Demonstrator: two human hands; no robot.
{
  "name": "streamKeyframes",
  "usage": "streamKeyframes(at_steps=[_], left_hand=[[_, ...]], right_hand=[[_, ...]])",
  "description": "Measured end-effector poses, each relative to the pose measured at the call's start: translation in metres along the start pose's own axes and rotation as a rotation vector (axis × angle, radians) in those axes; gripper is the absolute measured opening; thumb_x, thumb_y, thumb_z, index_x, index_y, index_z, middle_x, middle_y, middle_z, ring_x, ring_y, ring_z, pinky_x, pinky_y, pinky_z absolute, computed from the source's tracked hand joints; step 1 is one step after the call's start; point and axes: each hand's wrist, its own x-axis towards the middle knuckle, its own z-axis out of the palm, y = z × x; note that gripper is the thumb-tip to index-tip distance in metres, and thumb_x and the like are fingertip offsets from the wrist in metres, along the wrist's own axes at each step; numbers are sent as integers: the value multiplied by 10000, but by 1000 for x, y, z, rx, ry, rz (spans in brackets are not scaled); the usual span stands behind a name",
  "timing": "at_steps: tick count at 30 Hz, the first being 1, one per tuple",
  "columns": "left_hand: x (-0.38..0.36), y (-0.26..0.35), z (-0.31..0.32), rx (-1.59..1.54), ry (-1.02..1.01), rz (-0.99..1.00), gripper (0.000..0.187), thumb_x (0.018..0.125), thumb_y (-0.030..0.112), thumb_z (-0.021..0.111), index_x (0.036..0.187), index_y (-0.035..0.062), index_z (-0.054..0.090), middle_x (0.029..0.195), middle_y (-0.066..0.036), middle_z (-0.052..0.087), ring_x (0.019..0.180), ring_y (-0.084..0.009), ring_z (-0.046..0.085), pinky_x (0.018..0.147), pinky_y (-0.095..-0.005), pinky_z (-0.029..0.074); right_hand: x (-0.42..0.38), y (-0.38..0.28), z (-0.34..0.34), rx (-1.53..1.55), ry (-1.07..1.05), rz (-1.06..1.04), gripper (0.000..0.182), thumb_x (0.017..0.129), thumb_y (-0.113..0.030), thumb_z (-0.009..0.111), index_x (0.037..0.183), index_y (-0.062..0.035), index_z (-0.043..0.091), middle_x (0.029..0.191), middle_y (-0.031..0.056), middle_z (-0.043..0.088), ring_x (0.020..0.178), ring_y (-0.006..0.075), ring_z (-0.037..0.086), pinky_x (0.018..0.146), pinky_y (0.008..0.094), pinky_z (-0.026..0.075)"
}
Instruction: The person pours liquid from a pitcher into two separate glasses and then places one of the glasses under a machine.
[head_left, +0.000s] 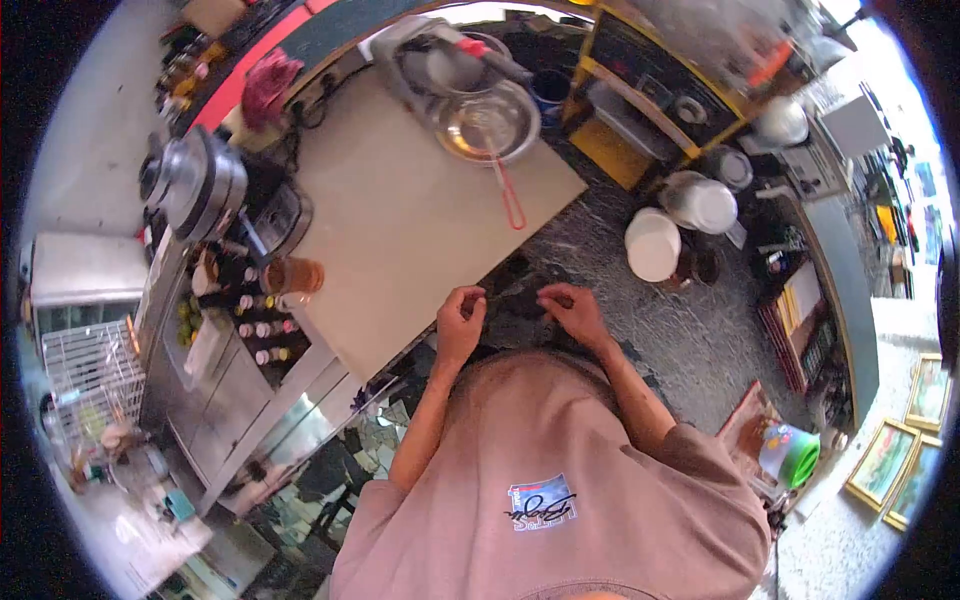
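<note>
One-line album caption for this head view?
Both hands, left hand and right hand, pinch something dark beside a pale counter.

Bare countertop [400, 230] ahead; steel bowl [487, 122] blocks its far end

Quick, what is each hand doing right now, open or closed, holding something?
Left hand: fingers curled, pinching a small dark thing; what it is cannot be told.
Right hand: fingers curled on the same dark thing.

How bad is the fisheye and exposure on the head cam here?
Head view: strong fisheye, black vignette ringing the frame, the table edges bowed. Blown-out highlights top right and far left; glare on the steel bowl. Left hand and right hand are reasonably sharp at centre; what they pinch is too dark to tell.
</note>
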Motion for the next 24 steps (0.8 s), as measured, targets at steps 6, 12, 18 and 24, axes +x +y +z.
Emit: streamKeyframes(at_steps=[6, 12, 18, 24], left_hand=[[2, 29, 68, 47, -349, 143, 178, 930, 122, 691, 1087, 36, 686, 977, -101, 708, 846, -195, 694, 734, -321, 542], [-5, 63, 134, 68, -673, 273, 230, 911, 142, 710, 1119, 47, 689, 1068, -125, 713, 981, -251, 699, 865, -370, 545], [-6, 99, 203, 67, -811, 306, 589, 905, 206, 727, 1421, 39, 497, 1333, -205, 606, 1225, -336, 615, 1060, -443, 477], [3, 98, 260, 29, -786, 429, 978, 896, 289, 740, 1617, 20, 138, 1607, -279, 298, 1477, -400, 345, 1218, -460, 295]], right_hand=[[-83, 18, -94, 168, -32, 207, 162, 871, -56, 652, 989, -11, 753, 874, 70, 744, 751, 140, 685, 683, 303, 561], [-115, 90, -186, -13, 433, 348, 190, 816, -19, 604, 961, 23, 719, 858, 79, 725, 699, 160, 662, 705, 303, 538], [-80, 84, -215, -140, 803, -51, 716, 735, -110, 843, 1379, -35, 539, 1330, 133, 629, 1231, 251, 590, 1047, 387, 465], [-47, 56, -220, -40, 587, -136, 865, 688, -228, 923, 1428, -63, 508, 1390, 133, 622, 1300, 278, 584, 1092, 412, 453]])
